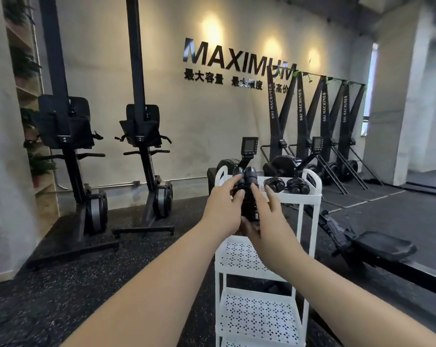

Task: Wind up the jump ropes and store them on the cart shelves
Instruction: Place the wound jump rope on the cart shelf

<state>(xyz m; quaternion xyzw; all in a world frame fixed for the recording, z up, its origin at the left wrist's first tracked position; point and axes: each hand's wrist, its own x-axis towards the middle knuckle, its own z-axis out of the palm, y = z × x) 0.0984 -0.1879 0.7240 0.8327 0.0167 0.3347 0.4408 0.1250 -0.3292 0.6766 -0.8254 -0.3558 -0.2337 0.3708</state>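
1. Dark rubber flooring (pixel 61 284) and a pale wall (pixel 212 116) make up a gym space. Raised black lettering (pixel 237 57) on the wall reads "MAXIMUM". Beneath it runs a row of Chinese characters, "最大容量 最大限度", before equipment hides the rest.
2. Folded machines (pixel 323 108) lean on that wall at the right, each upright printed "SKI MACHINES". Two tall black machines (pixel 69 136) stand at the left.
3. A white cart (pixel 309 196) stands just ahead of the person, with perforated shelves stacked one above another.
4. On its top shelf (pixel 297 197), toward the right end, two wound ropes (pixel 274 184) lie side by side. I judge these finished and stored.
5. The held jump rope (pixel 247 191) is a black coiled bundle with both handles together and pointing up. It is over the left end of the top shelf and not yet set down.
6. The left hand (pixel 222 211) curls its fingers round the upper part of the bundle. The right hand (pixel 269 221) tucks its thumb under the lower end and lays one finger along the side, its other fingers slightly spread.
7. By my reading the winding of this rope is done and only placing it remains. Whether more ropes wait elsewhere cannot be told.
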